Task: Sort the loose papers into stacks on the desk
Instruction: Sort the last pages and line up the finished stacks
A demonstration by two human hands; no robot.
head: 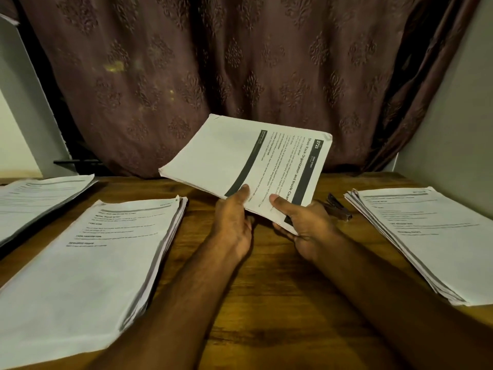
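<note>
Stacks of paper lie across the wooden desk (266,303) from nine o'clock to three. Furthest left, at about nine o'clock, a sheaf (40,198) runs off the frame edge. Next to it, at seven to eight o'clock, sits the large near stack (90,263), its right edge a little fanned.

At centre, the left hand (232,225) and the right hand (306,228) hold a held bundle (248,161) above the desk, tilted up toward twelve o'clock. Each thumb presses on the top sheet near the bundle's near edge, with the other fingers curled beneath, so both hands are clamped on the paper.

Just beyond the right hand lies a small dark object (338,209), possibly a stapler. At three o'clock rests the right stack (426,236), its edges loosely splayed.

Judgement: the step is reading the top sheet's heading to choose a pile. To do it well, peel only the top sheet with one thumb while the other hand keeps the rest pinched, then lay it square on the matching stack.
</note>
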